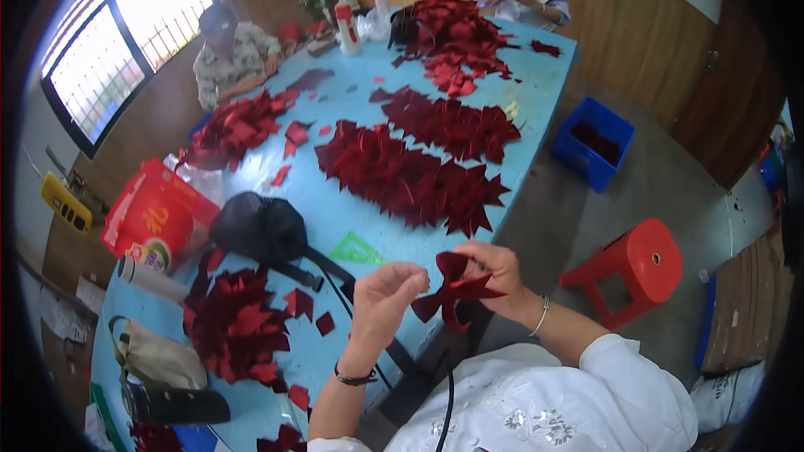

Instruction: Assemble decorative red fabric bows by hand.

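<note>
My right hand (501, 274) grips a dark red fabric piece with several pointed, curling tips (455, 287) just off the table's near edge. To its left, my left hand (388, 303) is closed in a pinch, its fingertips close to the piece. Whatever the pinch may hold is too small to make out. Beyond my hands lies a long row of similar dark red pointed pieces (410, 176), with another row (452, 124) behind it. On the left, a heap of loose dark red pieces (234, 318) spreads over the light blue table (335, 218).
Near the heap are a black bag (260, 228), a red package (159, 216), a black bottle (176, 404) and a green set square (356, 248). Two people sit across the table (230, 59). A red stool (641, 268) and blue crate (593, 144) stand at right.
</note>
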A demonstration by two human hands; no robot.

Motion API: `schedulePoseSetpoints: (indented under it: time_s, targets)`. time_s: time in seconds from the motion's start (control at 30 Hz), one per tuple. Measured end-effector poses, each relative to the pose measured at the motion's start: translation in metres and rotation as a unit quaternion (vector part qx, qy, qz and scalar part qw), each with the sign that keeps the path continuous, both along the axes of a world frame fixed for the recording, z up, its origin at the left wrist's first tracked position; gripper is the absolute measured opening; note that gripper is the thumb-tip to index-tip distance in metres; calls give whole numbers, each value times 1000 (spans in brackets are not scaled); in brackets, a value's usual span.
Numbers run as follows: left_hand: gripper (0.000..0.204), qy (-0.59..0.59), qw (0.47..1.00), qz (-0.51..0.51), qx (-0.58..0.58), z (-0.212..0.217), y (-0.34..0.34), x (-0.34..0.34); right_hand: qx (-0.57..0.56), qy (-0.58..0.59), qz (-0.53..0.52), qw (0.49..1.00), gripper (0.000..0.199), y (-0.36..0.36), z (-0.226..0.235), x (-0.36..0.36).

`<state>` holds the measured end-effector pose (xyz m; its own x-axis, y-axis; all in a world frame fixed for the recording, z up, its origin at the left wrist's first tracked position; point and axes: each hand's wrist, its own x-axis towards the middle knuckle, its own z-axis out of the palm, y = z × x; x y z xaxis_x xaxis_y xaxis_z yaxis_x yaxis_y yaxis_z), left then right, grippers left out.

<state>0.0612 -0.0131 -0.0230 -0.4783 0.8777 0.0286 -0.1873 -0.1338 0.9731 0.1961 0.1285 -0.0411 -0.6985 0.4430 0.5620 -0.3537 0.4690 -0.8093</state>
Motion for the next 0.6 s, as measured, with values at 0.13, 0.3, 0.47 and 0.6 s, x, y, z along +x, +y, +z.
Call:
schedulePoseSetpoints:
  time_s: [0.13, 0.3, 0.47, 0.6]
  targets:
    - [15, 48, 998, 47, -16, -17, -5, -6, 7, 4, -22, 1000, 28, -2, -25, -17]
    - [16, 142, 989, 37, -28, -20, 4, -4, 11, 4, -32, 999, 17, -4, -29, -19]
    - [15, 110, 992, 34, -47, 8, 23, 28, 88, -3, -18, 996, 18, 11, -4, 15]
    - [15, -24, 999, 24, -29, 51, -11, 51, 61, -5, 38, 997, 23, -11, 44, 40]
